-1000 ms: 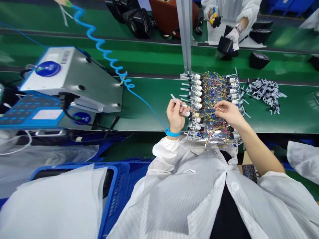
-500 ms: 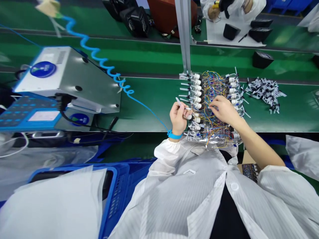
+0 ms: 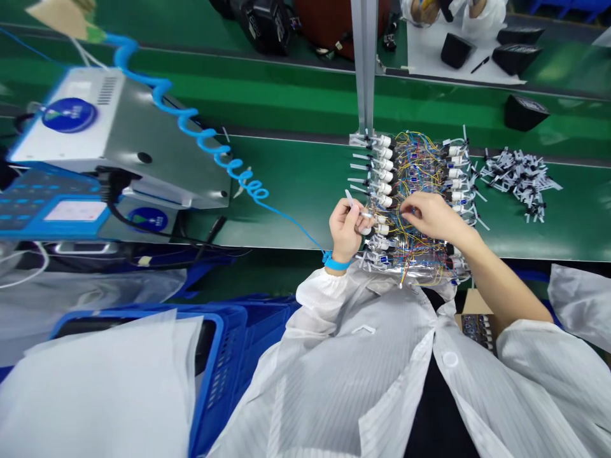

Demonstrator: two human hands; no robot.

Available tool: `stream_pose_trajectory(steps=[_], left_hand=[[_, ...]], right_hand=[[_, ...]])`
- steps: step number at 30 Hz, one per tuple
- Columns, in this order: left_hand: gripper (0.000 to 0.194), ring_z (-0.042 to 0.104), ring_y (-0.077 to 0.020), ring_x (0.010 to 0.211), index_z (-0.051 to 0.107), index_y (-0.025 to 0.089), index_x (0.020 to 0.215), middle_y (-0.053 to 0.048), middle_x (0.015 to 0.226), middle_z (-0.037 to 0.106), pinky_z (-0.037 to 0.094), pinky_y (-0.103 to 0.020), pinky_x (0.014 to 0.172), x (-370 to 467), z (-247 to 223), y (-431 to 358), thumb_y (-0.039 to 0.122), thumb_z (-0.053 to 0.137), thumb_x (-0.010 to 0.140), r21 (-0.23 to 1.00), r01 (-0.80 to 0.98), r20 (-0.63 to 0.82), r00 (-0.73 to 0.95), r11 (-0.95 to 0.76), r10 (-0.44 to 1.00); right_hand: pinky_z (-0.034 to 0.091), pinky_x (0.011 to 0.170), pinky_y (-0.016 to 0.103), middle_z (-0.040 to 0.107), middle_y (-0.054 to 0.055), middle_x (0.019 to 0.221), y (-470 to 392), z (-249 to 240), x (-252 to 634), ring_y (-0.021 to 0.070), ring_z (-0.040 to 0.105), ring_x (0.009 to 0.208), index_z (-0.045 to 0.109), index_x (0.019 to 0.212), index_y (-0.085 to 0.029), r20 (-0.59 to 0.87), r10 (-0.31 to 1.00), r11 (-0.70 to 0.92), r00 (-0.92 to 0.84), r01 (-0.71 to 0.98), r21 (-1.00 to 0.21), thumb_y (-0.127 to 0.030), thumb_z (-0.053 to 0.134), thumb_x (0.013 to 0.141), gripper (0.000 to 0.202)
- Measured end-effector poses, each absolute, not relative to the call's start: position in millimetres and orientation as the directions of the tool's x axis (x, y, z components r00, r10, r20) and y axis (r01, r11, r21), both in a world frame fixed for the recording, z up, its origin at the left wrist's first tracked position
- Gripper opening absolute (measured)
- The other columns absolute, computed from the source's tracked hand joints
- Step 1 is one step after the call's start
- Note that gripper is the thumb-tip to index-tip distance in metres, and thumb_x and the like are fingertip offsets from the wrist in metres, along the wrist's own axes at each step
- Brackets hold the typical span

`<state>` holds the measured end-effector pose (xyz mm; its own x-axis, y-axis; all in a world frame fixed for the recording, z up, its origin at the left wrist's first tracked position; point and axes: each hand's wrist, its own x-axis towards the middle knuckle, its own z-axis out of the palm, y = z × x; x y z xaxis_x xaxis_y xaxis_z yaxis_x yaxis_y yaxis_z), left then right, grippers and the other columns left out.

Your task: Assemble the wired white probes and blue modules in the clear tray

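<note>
A tray of wired assemblies (image 3: 414, 162) lies at the bench's front edge. White cylindrical parts (image 3: 383, 172) line its left side, another row (image 3: 456, 184) lines its right, and tangled yellow, blue and red wires run between. My left hand (image 3: 346, 230), with a blue band (image 3: 337, 262) at the wrist, is closed at the left row. A narrow white strip (image 3: 350, 198) sticks up from its thumb and fingers. Over the wires, my right hand (image 3: 429, 216) is bent in a pinch. Anything between those fingertips is too small to make out.
To the right lies a pile of small black parts with white strips (image 3: 519, 178). A metal post (image 3: 365, 76) rises behind the tray. Left stands a grey machine (image 3: 157, 146), with a coiled blue cord (image 3: 205, 140) nearby. Across the bench, a co-worker's hands (image 3: 424, 11) are at work.
The view has shifted slightly, so the tray and bench items sit a little differently in frame. Both hands keep nearly the same places at the tray, and the left still holds the white strip.
</note>
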<state>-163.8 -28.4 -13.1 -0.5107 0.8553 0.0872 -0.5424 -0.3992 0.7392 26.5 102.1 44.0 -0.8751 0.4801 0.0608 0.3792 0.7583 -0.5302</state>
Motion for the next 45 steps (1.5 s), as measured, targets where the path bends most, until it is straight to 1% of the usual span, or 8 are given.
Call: stream_pose_trajectory(steps=[5, 11, 17, 24, 30, 35, 41, 45], left_hand=[[0.042, 0.035, -0.0037, 0.044, 0.06, 0.021, 0.083, 0.011, 0.056, 0.035, 0.04, -0.02, 0.05, -161, -10, -27, 0.05, 0.09, 0.084, 0.754, -0.561, 0.029, -0.493, -0.342, 0.87], [0.045, 0.038, -0.0037, 0.047, 0.057, 0.021, 0.084, 0.011, 0.06, 0.039, 0.045, -0.022, 0.054, -161, -8, -20, 0.048, 0.093, 0.081, 0.793, -0.56, -0.048, -0.45, -0.241, 0.892], [0.049, 0.035, -0.0027, 0.048, 0.051, 0.021, 0.08, 0.01, 0.063, 0.035, 0.041, -0.02, 0.052, -163, -5, -21, 0.045, 0.093, 0.08, 0.775, -0.582, -0.073, -0.469, -0.246, 0.88], [0.045, 0.033, -0.0046, 0.047, 0.049, 0.022, 0.078, 0.009, 0.061, 0.031, 0.039, -0.022, 0.051, -161, -7, -24, 0.041, 0.088, 0.085, 0.79, -0.551, -0.077, -0.523, -0.268, 0.849], [0.044, 0.034, -0.0043, 0.046, 0.047, 0.021, 0.076, 0.009, 0.063, 0.035, 0.038, -0.023, 0.05, -161, -6, -23, 0.036, 0.087, 0.088, 0.785, -0.552, -0.091, -0.552, -0.281, 0.829], [0.045, 0.032, -0.0046, 0.045, 0.049, 0.022, 0.078, 0.01, 0.06, 0.033, 0.038, -0.022, 0.049, -161, -8, -24, 0.043, 0.089, 0.083, 0.822, -0.506, -0.066, -0.542, -0.262, 0.838], [0.026, 0.049, -0.01, 0.055, 0.065, 0.021, 0.086, 0.005, 0.065, 0.057, 0.04, -0.024, 0.055, -165, 4, -12, 0.037, 0.085, 0.086, 0.998, -0.047, 0.025, -0.358, -0.045, 0.933], [0.015, 0.054, -0.0132, 0.061, 0.071, 0.02, 0.09, 0.001, 0.077, 0.07, 0.042, -0.027, 0.064, -156, 16, 9, 0.02, 0.083, 0.081, 0.94, 0.341, 0.05, -0.127, -0.004, 0.991]], right_hand=[[0.052, 0.09, 0.042, 0.073, 0.01, 0.094, 87, 38, 33, 0.0255, 0.068, 0.092, 0.074, 0.092, -0.019, 0.013, 0.577, 0.711, -0.817, 0.494, -0.5, -0.022, 0.057, 0.101, 0.02], [0.055, 0.093, 0.044, 0.078, 0.011, 0.117, 77, 26, 36, 0.0277, 0.074, 0.103, 0.07, 0.129, -0.021, -0.063, 0.625, 0.629, -0.778, 0.549, -0.55, -0.026, 0.048, 0.106, 0.032], [0.056, 0.087, 0.041, 0.08, 0.008, 0.099, 71, 25, 54, 0.0256, 0.074, 0.09, 0.065, 0.123, -0.02, -0.065, 0.723, 0.492, -0.687, 0.579, -0.65, -0.02, 0.044, 0.104, 0.029], [0.057, 0.087, 0.043, 0.067, 0.013, 0.126, 63, 21, 74, 0.0263, 0.067, 0.103, 0.072, 0.111, -0.023, 0.106, 0.627, 0.654, -0.771, 0.448, -0.609, -0.02, 0.057, 0.101, 0.018], [0.052, 0.072, 0.038, 0.063, 0.014, 0.125, 54, 18, 71, 0.021, 0.063, 0.087, 0.078, 0.106, -0.019, 0.005, 0.574, 0.752, -0.819, 0.525, -0.399, -0.028, 0.054, 0.107, 0.026], [0.05, 0.07, 0.037, 0.062, 0.013, 0.119, 53, 18, 72, 0.0196, 0.062, 0.083, 0.076, 0.103, -0.018, -0.025, 0.565, 0.76, -0.825, 0.531, -0.375, -0.029, 0.054, 0.107, 0.025], [0.055, 0.084, 0.041, 0.062, 0.013, 0.117, 60, 24, 69, 0.0253, 0.065, 0.099, 0.074, 0.108, -0.02, 0.088, 0.609, 0.693, -0.789, 0.475, -0.542, -0.029, 0.053, 0.108, 0.022], [0.054, 0.093, 0.045, 0.063, 0.012, 0.111, 70, 32, 62, 0.0273, 0.064, 0.104, 0.072, 0.11, -0.022, 0.189, 0.702, 0.642, -0.687, 0.495, -0.586, -0.027, 0.05, 0.108, 0.022]])
